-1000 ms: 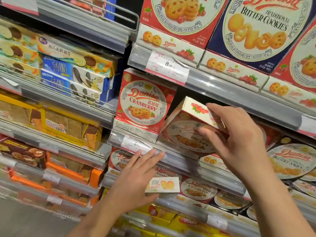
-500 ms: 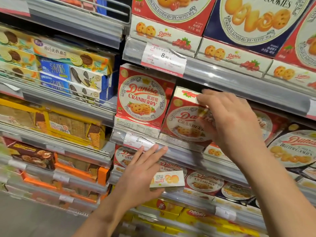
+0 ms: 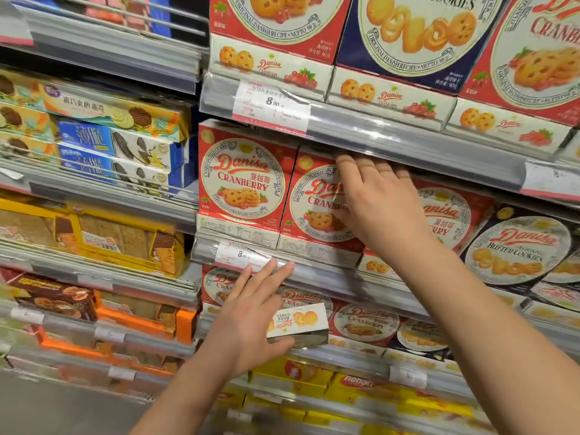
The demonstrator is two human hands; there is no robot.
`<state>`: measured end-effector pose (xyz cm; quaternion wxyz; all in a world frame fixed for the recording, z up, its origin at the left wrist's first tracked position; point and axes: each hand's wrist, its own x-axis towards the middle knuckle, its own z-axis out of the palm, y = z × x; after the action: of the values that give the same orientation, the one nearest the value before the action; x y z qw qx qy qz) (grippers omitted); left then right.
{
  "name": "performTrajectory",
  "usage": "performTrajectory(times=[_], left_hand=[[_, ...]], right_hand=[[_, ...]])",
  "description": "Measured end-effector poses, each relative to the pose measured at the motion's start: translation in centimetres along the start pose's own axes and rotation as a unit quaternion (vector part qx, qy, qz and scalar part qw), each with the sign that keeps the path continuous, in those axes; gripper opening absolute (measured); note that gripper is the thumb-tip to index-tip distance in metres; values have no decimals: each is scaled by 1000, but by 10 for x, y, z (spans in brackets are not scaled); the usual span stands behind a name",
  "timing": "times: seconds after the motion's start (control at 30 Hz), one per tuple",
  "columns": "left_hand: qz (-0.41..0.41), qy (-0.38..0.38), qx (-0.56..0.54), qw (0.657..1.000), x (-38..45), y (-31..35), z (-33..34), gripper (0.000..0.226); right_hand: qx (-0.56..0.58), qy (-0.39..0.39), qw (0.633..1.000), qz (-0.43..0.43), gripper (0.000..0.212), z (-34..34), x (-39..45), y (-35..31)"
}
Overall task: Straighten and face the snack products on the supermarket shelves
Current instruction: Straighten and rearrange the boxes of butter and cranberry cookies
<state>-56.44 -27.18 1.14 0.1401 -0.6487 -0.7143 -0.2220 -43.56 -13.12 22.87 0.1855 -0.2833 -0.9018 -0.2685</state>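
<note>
In the head view, the right hand [image 3: 381, 202] lies against the front of a red Danisa cranberry box [image 3: 314, 208] on the middle shelf [image 3: 329, 277]; its fingers [image 3: 348, 166] are straight and reach up over the box's top edge under the shelf rail above, so this grip is apart and pressing rather than clamped. That box stands upright, face forward, touching a matching cranberry box [image 3: 243, 180] on its left, and a third one [image 3: 448, 215] shows just beyond the wrist on the right. The left hand [image 3: 251, 315] is lower, its fingers spread and straight toward the price rail [image 3: 248, 255], while its thumb pins a small white butter cookie box [image 3: 298, 321] against the palm, so this grip is clamped on that box. The small box is held in front of the lower shelf of cranberry boxes, its printed side facing out and upside down. A dark blue butter cookies box [image 3: 518, 249] leans on the far right of the middle shelf.
</note>
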Motion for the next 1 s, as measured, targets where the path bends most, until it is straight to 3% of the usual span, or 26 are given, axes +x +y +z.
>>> performTrajectory(times=[0.13, 0.23, 0.37, 0.43, 0.53, 0.63, 0.7, 0.83, 0.93, 1.0], left_hand=[[-13, -19, 9, 1000, 1, 3, -3, 47], [-18, -22, 11, 1000, 1, 5, -6, 47], [-11, -23, 21, 999, 3, 9, -11, 49], [-14, -22, 21, 999, 3, 13, -13, 52], [-42, -43, 46, 997, 7, 34, -21, 57], [-36, -45, 33, 998, 14, 64, -23, 53], [-12, -37, -18, 999, 18, 82, -19, 49], [1, -61, -93, 994, 31, 116, -11, 52], [-54, -72, -185, 979, 41, 137, -8, 54], [-111, -71, -252, 959, 46, 152, -13, 48]], right_hand=[[26, 3, 1000, 1, 86, -2, -2, 0], [62, 66, 996, -18, 86, -6, -26, 1], [216, 175, 958, -66, 53, 6, -86, 1], [298, 121, 946, -46, 46, 26, -116, 0], [346, -20, 938, -18, 60, 55, -152, 0], [389, -88, 917, -16, 68, 70, -176, 9], [416, -118, 902, -17, 61, 68, -187, 20], [400, -140, 905, -32, 48, 67, -204, 57], [397, -135, 908, 2, 48, 71, -222, 93], [434, -140, 888, 63, 46, 71, -236, 117]])
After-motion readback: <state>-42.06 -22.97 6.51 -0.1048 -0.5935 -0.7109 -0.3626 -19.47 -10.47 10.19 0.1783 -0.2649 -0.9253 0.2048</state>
